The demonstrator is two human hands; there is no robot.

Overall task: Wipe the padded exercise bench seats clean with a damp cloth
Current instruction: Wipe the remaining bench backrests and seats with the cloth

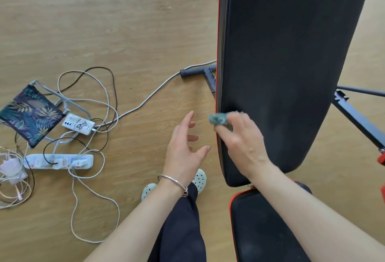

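A crumpled grey-green cloth (219,119) is gripped in the curled fingers of the right hand (242,140) and held against the left edge of the long black padded backrest (291,53), near its lower end, where red piping runs along the side. The left hand (184,149) is held over the wooden floor (125,22) just beside the bench, fingers spread and loosely bent, with nothing in it; a thin silver bangle (174,181) is worn on that wrist. A smaller black padded seat with red trim (260,230) is seen below the backrest, partly crossed by the right forearm. Dark metal frame struts (358,116) are visible to the right. On the floor to the left, a white power strip (58,161), tangled cables, a white charger block (78,124) and a leaf-patterned dark pouch (29,114) are noted. Pale perforated clogs (199,179) and dark trousers are visible beneath the arms.
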